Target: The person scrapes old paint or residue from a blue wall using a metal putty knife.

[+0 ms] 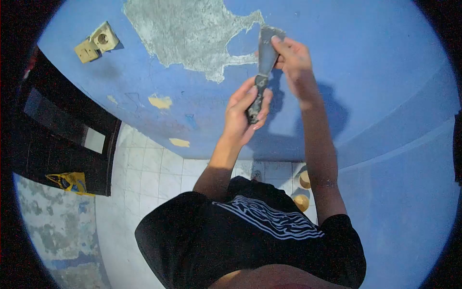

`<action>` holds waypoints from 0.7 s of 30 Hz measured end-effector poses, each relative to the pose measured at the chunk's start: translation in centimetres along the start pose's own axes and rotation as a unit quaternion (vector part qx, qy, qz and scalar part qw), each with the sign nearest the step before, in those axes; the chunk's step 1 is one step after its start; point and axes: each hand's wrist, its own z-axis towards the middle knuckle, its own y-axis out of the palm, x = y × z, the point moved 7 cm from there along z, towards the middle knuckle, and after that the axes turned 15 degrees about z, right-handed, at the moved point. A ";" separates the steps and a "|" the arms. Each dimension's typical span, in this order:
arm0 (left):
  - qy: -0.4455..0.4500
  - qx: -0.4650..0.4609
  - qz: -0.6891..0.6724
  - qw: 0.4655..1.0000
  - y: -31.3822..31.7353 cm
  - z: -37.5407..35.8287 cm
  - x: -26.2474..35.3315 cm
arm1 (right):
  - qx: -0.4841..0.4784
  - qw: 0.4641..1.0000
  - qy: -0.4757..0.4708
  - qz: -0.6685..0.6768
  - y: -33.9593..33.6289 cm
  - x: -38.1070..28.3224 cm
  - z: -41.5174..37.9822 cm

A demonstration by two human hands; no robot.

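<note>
My left hand (236, 113) is wrapped around the dark, stained handle of a putty knife (267, 55), which points up toward the wall. My right hand (297, 60) grips the wide metal blade near its tip, thumb on the front face and some fingers hidden behind. Behind the blade is a blue painted wall (361, 43). To the left of the blade, a large grey bare patch (187, 36) with ragged edges shows where paint is gone. A piece of blue paint still stands inside a notch of that patch, close to the blade.
A socket and switch (103, 38) stick out from the wall at upper left. Small yellowish patches (160, 102) mark the lower wall. A dark door or cabinet (62, 120) with a yellow bag (70, 183) stands left. Two round yellowish objects (301, 202) are on the tiled floor (144, 166).
</note>
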 end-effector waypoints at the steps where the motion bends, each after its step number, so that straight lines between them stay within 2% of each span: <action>1: 0.002 -0.005 0.001 1.000 0.2 0.0 0.2 | 0.004 1.000 0.015 0.018 0.7 0.4 -0.1; 3: 0.026 0.090 0.044 0.995 -0.8 0.0 1.2 | 0.021 1.000 0.010 0.018 0.8 1.6 1.0; 4: 0.009 0.118 0.032 0.992 -1.1 0.2 1.1 | 0.041 0.999 -0.003 0.023 0.6 2.1 1.6; 8: 0.038 0.094 0.017 0.995 -1.9 0.5 1.6 | 0.116 0.992 -0.034 0.043 1.1 3.8 1.9; 10: 0.006 0.109 0.019 0.994 -2.1 0.0 1.2 | 0.135 0.989 -0.042 0.032 1.2 4.3 2.2; 12: 0.003 0.110 0.036 0.993 -2.2 -0.2 1.2 | 0.185 0.977 -0.092 0.061 1.2 3.8 1.7; 15: -0.013 0.110 0.061 0.992 -2.1 0.0 1.3 | 0.202 0.974 -0.102 0.007 0.4 4.5 2.1; 21: -0.036 0.107 0.037 0.993 -2.2 0.5 0.7 | 0.217 0.972 -0.071 0.055 1.6 4.4 1.4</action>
